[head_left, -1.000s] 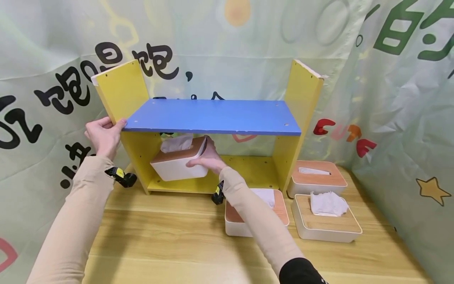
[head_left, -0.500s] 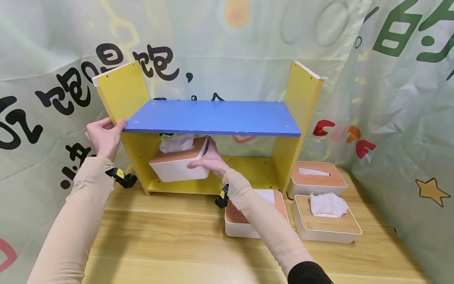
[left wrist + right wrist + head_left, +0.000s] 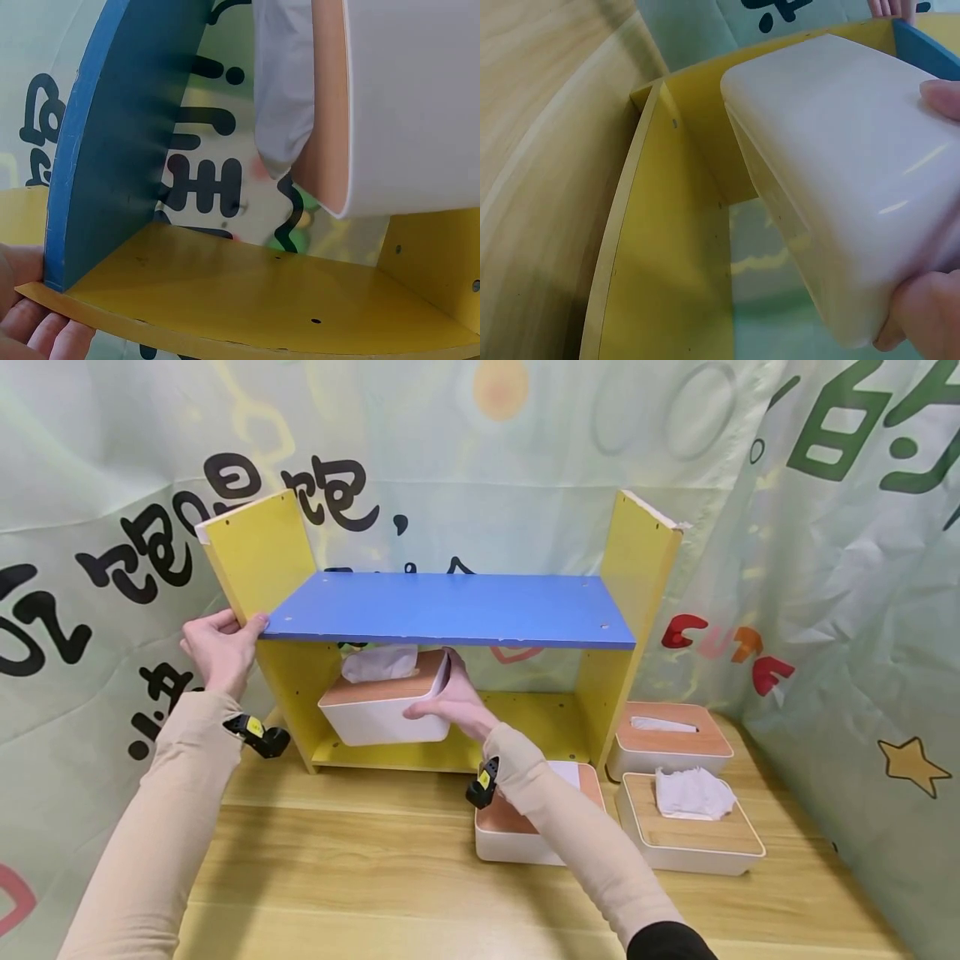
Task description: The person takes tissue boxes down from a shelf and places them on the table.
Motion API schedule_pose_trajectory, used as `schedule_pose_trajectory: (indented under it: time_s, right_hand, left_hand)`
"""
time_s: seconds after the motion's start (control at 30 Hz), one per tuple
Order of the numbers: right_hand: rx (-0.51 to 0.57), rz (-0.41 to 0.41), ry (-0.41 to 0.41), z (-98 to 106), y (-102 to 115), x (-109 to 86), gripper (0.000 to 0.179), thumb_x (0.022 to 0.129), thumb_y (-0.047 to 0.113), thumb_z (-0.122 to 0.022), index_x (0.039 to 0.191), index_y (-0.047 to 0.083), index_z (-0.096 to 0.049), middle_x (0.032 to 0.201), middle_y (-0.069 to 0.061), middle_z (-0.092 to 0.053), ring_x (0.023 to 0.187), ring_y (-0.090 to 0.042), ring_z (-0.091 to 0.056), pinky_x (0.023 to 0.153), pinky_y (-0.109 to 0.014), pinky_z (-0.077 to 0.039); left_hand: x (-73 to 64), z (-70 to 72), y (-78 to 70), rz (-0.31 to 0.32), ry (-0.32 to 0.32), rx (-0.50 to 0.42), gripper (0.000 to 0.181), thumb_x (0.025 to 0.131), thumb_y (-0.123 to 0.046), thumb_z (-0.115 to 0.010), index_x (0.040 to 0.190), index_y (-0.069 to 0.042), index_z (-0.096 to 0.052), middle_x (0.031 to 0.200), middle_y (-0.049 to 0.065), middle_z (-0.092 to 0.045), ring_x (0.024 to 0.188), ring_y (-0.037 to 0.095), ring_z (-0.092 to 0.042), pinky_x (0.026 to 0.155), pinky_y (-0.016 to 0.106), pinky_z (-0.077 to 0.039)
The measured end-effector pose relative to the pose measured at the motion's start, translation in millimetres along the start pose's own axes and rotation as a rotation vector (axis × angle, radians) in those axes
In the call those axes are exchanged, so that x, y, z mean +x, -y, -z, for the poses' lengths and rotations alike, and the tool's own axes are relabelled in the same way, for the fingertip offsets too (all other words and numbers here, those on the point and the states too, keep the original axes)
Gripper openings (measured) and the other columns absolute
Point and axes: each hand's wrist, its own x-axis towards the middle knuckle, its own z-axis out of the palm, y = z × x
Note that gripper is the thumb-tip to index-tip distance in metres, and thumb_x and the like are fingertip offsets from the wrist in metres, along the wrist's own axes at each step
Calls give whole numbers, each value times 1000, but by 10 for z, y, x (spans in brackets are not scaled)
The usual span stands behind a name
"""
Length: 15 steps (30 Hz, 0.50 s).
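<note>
My right hand (image 3: 459, 700) grips the right end of a white tissue box (image 3: 384, 721) with a wood-look lid and a tissue sticking out. The box hangs in the lower compartment of a yellow and blue shelf (image 3: 450, 606), tilted and under the blue board. In the right wrist view the box (image 3: 840, 127) is raised off the yellow bottom board (image 3: 660, 247). My left hand (image 3: 222, 647) holds the shelf's left side panel where it meets the blue board; in the left wrist view its fingers (image 3: 52, 334) curl round the yellow panel's edge.
Three more tissue boxes stand on the wooden table: one box (image 3: 517, 843) partly behind my right forearm, another box (image 3: 693, 847) at the right, and a third box (image 3: 671, 739) beside the shelf's right panel. A printed cloth (image 3: 480, 510) hangs close behind the shelf.
My right hand has shifted slightly right, and the tissue box with it. The left hand keeps its hold on the shelf, which stays in place.
</note>
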Motion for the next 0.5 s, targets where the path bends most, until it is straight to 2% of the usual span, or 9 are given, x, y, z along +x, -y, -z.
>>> schedule_pose_trajectory:
  time_s: [0.17, 0.5]
  right_hand:
    - [7, -4, 9, 34, 29, -64, 134, 62, 12, -92, 163, 16, -4, 170, -9, -12, 155, -24, -22, 125, -41, -28]
    - [30, -1, 9, 66, 51, -231, 132, 63, 13, -92, 163, 18, -6, 169, -8, -15, 152, -25, -27, 123, -45, -32]
  left_hand:
    - [-10, -2, 1, -5, 5, -12, 47, 88, -24, -77, 130, -5, -65, 116, 9, -67, 149, 0, -19, 117, 26, -14]
    - [-25, -6, 4, 15, 16, -19, 48, 89, -23, -76, 132, -6, -63, 121, 11, -65, 150, -3, -13, 119, 19, -17]
